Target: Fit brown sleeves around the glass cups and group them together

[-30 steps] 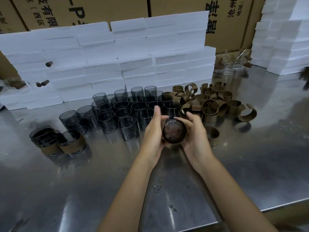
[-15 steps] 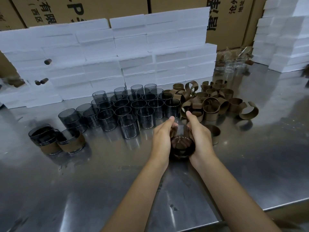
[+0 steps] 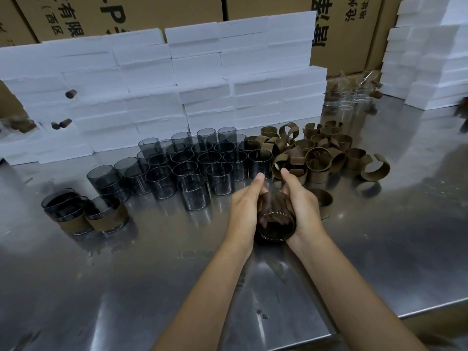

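Smoked glass cup [image 3: 276, 224] with brown sleeve sits gripped between both curled hands (left [image 3: 244, 211], right [image 3: 301, 211]); uneven squeezing may let it slip onto the steel surface [image 3: 152, 274].

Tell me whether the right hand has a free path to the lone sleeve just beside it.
Probably yes: the lone sleeve lies just right of the right hand with nothing between, but that hand grips the cup now.
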